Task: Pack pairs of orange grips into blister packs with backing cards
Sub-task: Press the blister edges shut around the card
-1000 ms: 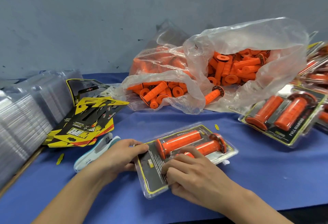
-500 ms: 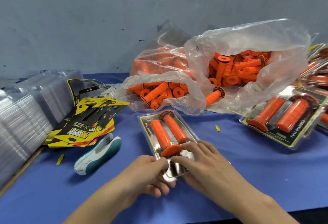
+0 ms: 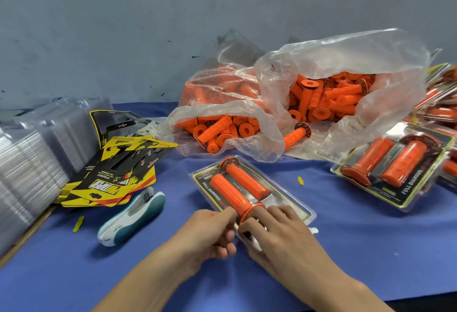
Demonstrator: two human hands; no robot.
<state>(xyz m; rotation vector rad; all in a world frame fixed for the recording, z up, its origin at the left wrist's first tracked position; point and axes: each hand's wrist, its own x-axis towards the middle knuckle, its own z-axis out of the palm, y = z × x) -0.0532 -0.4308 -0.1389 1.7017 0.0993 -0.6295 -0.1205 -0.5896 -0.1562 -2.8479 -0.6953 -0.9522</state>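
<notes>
A clear blister pack (image 3: pixel 284 196) with a black-and-yellow backing card lies on the blue cloth at the centre, its long side pointing away from me. Two orange grips sit in it side by side, the left grip (image 3: pixel 228 195) and the right grip (image 3: pixel 247 180). My left hand (image 3: pixel 205 235) pinches the pack's near end, index finger stretched to the left grip's flange. My right hand (image 3: pixel 279 235) holds the same end from the right, fingers lying over the plastic. The pack's near edge is hidden under both hands.
A clear bag (image 3: pixel 346 59) of loose orange grips (image 3: pixel 333 96) lies behind. Finished packs (image 3: pixel 393 170) pile up at the right. Backing cards (image 3: pixel 111 178) and stacked empty blisters (image 3: pixel 29 163) are at the left, with a white-and-teal stapler (image 3: pixel 133 215) beside them.
The pack was turned from lying crosswise to pointing away from me. Both hands shifted from its left side and top to its near end.
</notes>
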